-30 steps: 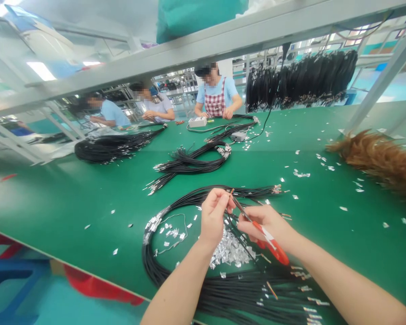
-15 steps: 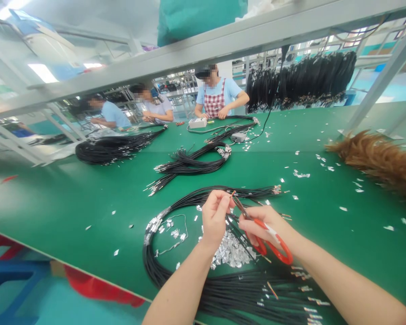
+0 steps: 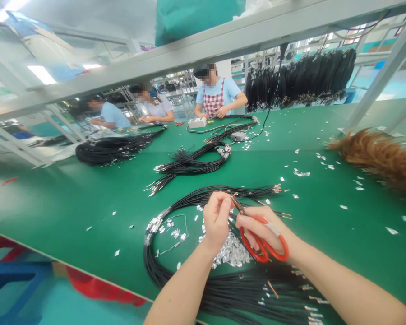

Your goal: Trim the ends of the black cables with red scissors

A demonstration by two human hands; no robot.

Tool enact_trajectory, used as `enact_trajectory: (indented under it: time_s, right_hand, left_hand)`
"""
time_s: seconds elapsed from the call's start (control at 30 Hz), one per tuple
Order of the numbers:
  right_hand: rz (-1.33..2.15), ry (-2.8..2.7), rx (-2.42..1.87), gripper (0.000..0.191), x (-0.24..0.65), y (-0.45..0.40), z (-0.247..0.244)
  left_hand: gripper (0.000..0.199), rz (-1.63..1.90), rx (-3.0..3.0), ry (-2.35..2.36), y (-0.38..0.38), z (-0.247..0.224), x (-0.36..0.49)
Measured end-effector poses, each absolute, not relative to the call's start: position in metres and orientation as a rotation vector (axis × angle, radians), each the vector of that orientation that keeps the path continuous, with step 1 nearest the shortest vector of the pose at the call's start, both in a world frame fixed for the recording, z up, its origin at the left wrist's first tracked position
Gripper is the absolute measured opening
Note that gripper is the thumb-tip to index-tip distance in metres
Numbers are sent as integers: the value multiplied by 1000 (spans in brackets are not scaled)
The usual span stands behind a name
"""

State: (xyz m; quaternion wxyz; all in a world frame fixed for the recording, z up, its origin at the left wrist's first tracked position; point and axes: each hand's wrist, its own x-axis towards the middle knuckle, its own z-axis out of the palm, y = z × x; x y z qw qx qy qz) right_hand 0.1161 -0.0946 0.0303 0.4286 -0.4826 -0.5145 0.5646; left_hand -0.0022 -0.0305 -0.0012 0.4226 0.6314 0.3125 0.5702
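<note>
Between the thumb and fingers of my left hand is the end of a black cable, its coloured wires just showing at the tip. My right hand grips red-handled scissors. Their blades lie against the cable tip, beside my left fingertips, and look nearly closed. Under both hands is a heap of silvery foil scraps. A looped bundle of black cables curves around the heap, with stripped, coloured wire ends at the right.
More black cable bundles lie farther back on the green table. A brown feathery duster rests at the right. A grey shelf beam crosses above. Several co-workers sit opposite, one in a checked apron. Foil bits are scattered about.
The scissors have shifted slightly left, and their blades have drawn closer together at the cable tip. Less orange wire sticks out past my left fingers. The left hand has barely moved.
</note>
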Motion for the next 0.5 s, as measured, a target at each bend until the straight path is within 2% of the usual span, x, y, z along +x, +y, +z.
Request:
enact_trajectory:
  time_s: [0.17, 0.3, 0.33, 0.4, 0.43, 0.5]
  right_hand:
    - [1336, -1283, -1250, 31, 114, -95, 31]
    - [1129, -1224, -1301, 32, 129, -98, 41]
    - [1063, -1190, -1339, 30, 136, -100, 42]
    - [973, -1149, -1417, 28, 156, -108, 38]
    - [955, -1140, -1450, 28, 168, -113, 34]
    - [891, -1089, -1552, 28, 192, -128, 18]
  left_hand:
    - [16, 1361, 1553, 766, -29, -3, 0]
    - [17, 1013, 1703, 657, -22, 5, -7]
    - [24, 890, 1773, 616, -19, 7, -11]
    - [83, 560, 1920, 470, -13, 10, -20]
    - [98, 414, 2010, 409, -10, 10, -25]
    - [100, 195, 2201, 361, -7, 6, -30]
